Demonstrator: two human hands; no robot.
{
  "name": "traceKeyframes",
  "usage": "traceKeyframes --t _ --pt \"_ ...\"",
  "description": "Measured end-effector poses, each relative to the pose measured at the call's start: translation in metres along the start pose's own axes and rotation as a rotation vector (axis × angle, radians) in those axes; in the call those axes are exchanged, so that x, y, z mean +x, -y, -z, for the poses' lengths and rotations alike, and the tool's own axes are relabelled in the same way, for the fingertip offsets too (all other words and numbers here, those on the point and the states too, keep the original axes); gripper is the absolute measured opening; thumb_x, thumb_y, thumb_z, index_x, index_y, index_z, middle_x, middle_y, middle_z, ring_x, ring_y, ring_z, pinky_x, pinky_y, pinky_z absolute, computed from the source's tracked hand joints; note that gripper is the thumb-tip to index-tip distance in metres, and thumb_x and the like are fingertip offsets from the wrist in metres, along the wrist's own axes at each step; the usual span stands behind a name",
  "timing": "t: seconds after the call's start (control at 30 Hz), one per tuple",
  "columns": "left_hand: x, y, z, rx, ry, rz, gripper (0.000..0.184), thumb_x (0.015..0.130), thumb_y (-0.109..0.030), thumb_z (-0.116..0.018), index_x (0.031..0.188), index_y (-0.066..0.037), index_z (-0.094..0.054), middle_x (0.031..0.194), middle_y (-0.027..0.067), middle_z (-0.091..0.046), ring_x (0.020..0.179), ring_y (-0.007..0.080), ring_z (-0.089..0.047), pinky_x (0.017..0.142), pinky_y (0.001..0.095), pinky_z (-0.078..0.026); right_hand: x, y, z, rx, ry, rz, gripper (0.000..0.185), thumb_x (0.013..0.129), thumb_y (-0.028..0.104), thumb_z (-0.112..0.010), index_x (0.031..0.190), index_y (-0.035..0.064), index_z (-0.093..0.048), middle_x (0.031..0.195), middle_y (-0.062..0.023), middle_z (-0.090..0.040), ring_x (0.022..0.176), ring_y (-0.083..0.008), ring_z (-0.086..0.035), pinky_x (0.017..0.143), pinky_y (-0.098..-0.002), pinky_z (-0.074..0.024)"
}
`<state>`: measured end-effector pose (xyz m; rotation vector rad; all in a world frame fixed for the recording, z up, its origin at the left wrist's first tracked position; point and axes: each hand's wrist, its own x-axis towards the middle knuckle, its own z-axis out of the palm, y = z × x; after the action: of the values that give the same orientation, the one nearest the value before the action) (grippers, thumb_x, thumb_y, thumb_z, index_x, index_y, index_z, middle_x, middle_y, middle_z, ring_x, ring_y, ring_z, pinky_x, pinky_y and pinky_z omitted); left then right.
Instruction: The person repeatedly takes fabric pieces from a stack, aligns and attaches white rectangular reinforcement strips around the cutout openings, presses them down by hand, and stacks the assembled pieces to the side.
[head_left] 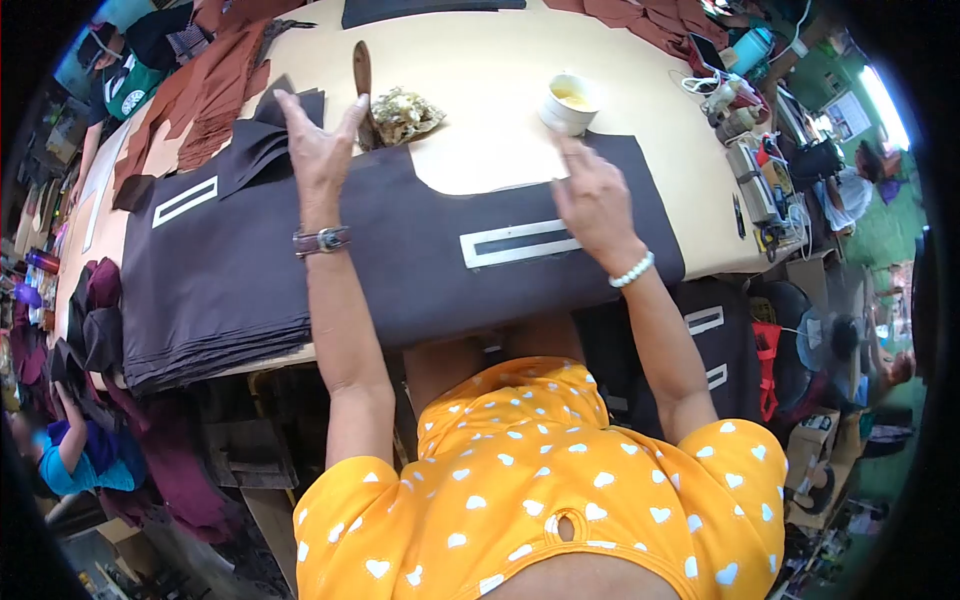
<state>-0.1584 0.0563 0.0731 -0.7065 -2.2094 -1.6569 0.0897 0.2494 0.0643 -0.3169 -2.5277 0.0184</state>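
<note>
My left hand (320,150) is over the left part of a stack of dark fabric panels (390,280), thumb and fingers spread, with nothing visible between them. Near its fingertips lie folded dark fabric pieces (265,145) and a tool with a wooden handle (362,72). My right hand (597,205) is above the stack's right part, its index finger stretched toward a white cup (568,118) of yellowish paste; its fingertips are slightly blurred. Just left of that hand, a pale rectangular frame-shaped strip (485,249) lies on the dark fabric. Another such strip (185,202) lies farther left.
A crumpled, crusted clump (405,115) sits beside the wooden handle. Rust-brown fabric (215,90) is piled at the back left. Cables, a phone (708,52) and small items line the right edge. Other people sit at the left and right. More dark panels (700,350) hang below the table.
</note>
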Motion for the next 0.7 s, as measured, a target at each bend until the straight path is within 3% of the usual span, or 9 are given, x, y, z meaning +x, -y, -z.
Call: traceKeyframes --t 0.1,0.13,0.27,0.33,0.4,0.5,0.6,0.63,0.7 --pt "0.004 -0.028 0.025 0.255 0.039 -0.105 0.092 0.073 -0.039 -0.072 0.133 0.014 -0.026 0.131 0.0321 -0.040 0.125 0.0350 -0.041 0.104 0.0332 -0.033 -0.037 -0.054 0.002 -0.145 0.012 -0.271 0.065 0.082 0.026 -0.059 0.136 0.0005 -0.033 0.113 -0.0168 -0.054 0.104 -0.0311 -0.052 0.087 -0.0421 -0.0400" --pt "0.001 -0.034 0.032 0.324 0.082 -0.091 0.089 0.076 -0.043 -0.068 0.135 0.010 -0.028 0.132 0.0285 -0.041 0.126 0.0327 -0.040 0.103 0.0330 -0.033 -0.050 -0.067 0.001 -0.212 0.025 -0.350 0.066 0.083 0.029 -0.058 0.136 -0.0008 -0.033 0.114 -0.0174 -0.054 0.106 -0.0314 -0.051 0.089 -0.0430 -0.0388" --pt "-0.050 -0.035 0.055 0.627 0.089 -0.112 0.074 0.077 -0.044 -0.066 0.123 0.010 -0.044 0.118 0.0278 -0.053 0.113 0.0402 -0.048 0.096 0.0397 -0.039 -0.077 -0.083 -0.006 -0.367 0.071 -0.594 0.068 0.084 0.038 -0.056 0.134 -0.0028 -0.034 0.118 -0.0191 -0.052 0.110 -0.0323 -0.048 0.092 -0.0461 -0.0358" --pt "-0.093 -0.015 0.057 0.932 0.049 -0.096 0.072 0.076 -0.046 -0.066 0.121 0.008 -0.048 0.117 0.0257 -0.054 0.115 0.0402 -0.047 0.098 0.0409 -0.037 -0.078 -0.079 -0.004 -0.304 0.092 -0.668 0.066 0.083 0.035 -0.059 0.133 -0.0017 -0.036 0.114 -0.0174 -0.055 0.107 -0.0303 -0.051 0.092 -0.0461 -0.0357" --pt "-0.130 -0.011 0.054 1.112 0.156 0.022 0.056 0.078 -0.040 -0.065 0.112 0.004 -0.055 0.116 0.0229 -0.055 0.115 0.0414 -0.046 0.099 0.0411 -0.036 -0.080 -0.082 -0.006 -0.244 0.044 -0.660 0.062 0.081 0.029 -0.063 0.131 -0.0009 -0.039 0.108 -0.0166 -0.058 0.103 -0.0295 -0.054 0.091 -0.0439 -0.0379" --pt "-0.153 0.001 0.041 0.998 0.067 -0.081 0.033 0.082 -0.028 -0.063 0.099 0.000 -0.057 0.115 0.0183 -0.056 0.116 0.0342 -0.048 0.097 0.0411 -0.037 -0.070 -0.087 -0.001 0.053 0.016 -0.746 0.058 0.077 0.015 -0.066 0.127 -0.0008 -0.043 0.098 -0.0170 -0.062 0.094 -0.0303 -0.059 0.085 -0.0403 -0.0433" --pt "-0.143 -0.006 0.039 0.644 0.158 0.038 0.018 0.084 -0.017 -0.060 0.092 -0.001 -0.055 0.103 0.0144 -0.061 0.105 0.0307 -0.055 0.087 0.0428 -0.041 -0.067 -0.098 0.000 0.293 -0.148 -0.788 0.055 0.074 0.007 -0.066 0.124 -0.0017 -0.044 0.091 -0.0189 -0.063 0.089 -0.0323 -0.061 0.080 -0.0379 -0.0472" --pt "-0.144 -0.014 0.037 0.544 0.066 0.102 0.016 0.087 -0.013 -0.058 0.094 0.000 -0.054 0.090 0.0139 -0.063 0.090 0.0233 -0.061 0.077 0.0386 -0.045 -0.067 -0.102 0.004 0.343 -0.153 -0.814 0.061 0.074 0.015 -0.068 0.126 -0.0037 -0.042 0.095 -0.0213 -0.063 0.091 -0.0325 -0.062 0.081 -0.0381 -0.0475" --pt "-0.141 -0.028 0.040 0.318 -0.009 0.172 0.015 0.089 -0.012 -0.055 0.096 0.001 -0.053 0.084 0.0146 -0.063 0.084 0.0189 -0.061 0.073 0.0334 -0.046 -0.071 -0.106 0.013 0.380 -0.121 -0.910 0.068 0.072 0.020 -0.071 0.127 -0.0057 -0.040 0.098 -0.0234 -0.062 0.093 -0.0325 -0.061 0.083 -0.0371 -0.0472"
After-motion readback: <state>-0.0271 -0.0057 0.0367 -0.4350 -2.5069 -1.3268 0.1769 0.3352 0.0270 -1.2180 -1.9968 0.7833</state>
